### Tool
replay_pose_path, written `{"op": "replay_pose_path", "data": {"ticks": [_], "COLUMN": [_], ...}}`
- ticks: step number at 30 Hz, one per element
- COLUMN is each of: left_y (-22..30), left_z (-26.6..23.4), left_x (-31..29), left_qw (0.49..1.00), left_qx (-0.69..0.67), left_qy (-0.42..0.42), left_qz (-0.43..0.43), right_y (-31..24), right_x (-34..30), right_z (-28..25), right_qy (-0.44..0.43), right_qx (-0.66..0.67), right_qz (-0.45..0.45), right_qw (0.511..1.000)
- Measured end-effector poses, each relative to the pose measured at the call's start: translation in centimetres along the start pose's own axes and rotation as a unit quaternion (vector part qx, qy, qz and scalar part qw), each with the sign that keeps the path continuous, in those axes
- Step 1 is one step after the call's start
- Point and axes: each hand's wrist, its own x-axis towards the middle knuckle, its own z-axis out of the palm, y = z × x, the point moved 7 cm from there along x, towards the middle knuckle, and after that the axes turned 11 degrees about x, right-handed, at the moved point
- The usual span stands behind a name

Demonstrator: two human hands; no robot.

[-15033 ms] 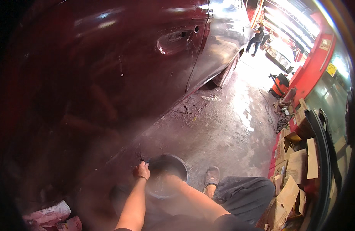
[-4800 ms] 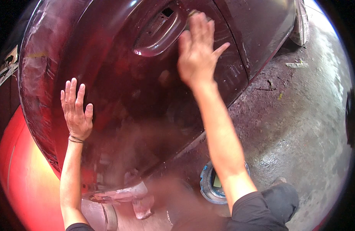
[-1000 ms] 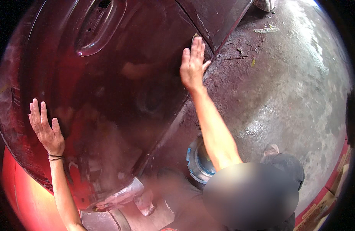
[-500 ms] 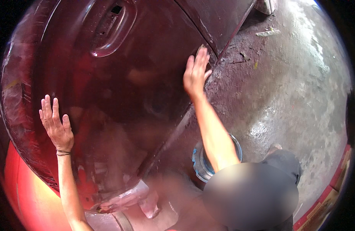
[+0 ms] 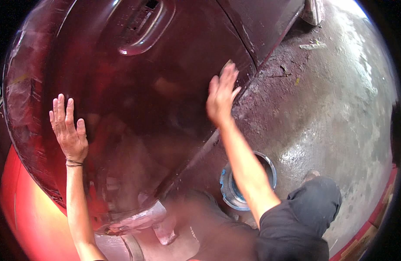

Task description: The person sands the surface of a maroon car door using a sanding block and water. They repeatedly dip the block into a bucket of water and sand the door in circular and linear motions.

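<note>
A dark maroon car panel [image 5: 157, 104] with a recessed door handle [image 5: 150, 32] fills the left and middle. My left hand [image 5: 70, 132] lies flat on it at the left, fingers stretched out and nothing in it. Near the panel's lower edge, by the gap [image 5: 242, 32] to the neighbouring panel, my right hand [image 5: 221, 100] presses against the surface, its fingers together and smeared by motion. Past its fingertips shows the edge of a thin sheet [image 5: 226, 65], which looks like sandpaper; the rest is hidden under the hand.
A bucket with a blue rim [image 5: 223, 188] stands on the wet concrete floor [image 5: 331, 113], partly behind my right forearm. Scraps and a pale strip [image 5: 312, 45] lie by the panel. A bright red surface [image 5: 31, 204] is at lower left; my bent knee [image 5: 318, 202] is at right.
My right hand, with the thin sheet under it, has moved slightly down along the panel. The view has shifted, so the panel sits further right; my left hand still rests flat.
</note>
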Motion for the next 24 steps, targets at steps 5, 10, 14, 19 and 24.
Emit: {"op": "replay_pose_path", "data": {"ticks": [5,10,14,19,24], "left_y": [-0.5,-0.3,-0.5,-0.1,-0.4], "left_z": [0.0,0.1,0.0,0.4,0.0], "left_x": [-0.6,-0.4,-0.4,-0.5,-0.5], "left_qw": [1.000,1.000,1.000,1.000,1.000], "left_qx": [0.013,-0.001,0.012,0.000,-0.002], "left_qy": [-0.010,-0.009,-0.018,-0.018,-0.013], "left_qz": [0.001,-0.004,-0.004,-0.006,-0.008], "right_y": [-4.2,-4.8,-9.0,-12.7,-13.6], "right_x": [-14.7,5.9,-0.3,-10.1,6.8], "right_z": [5.4,0.1,3.2,6.2,2.3], "right_qy": [-0.133,0.002,0.016,-0.095,0.033], "right_qx": [-0.010,0.017,-0.013,0.037,0.001], "right_qz": [-0.084,0.054,-0.076,-0.158,-0.102], "right_qw": [0.987,0.998,0.997,0.982,0.994]}}
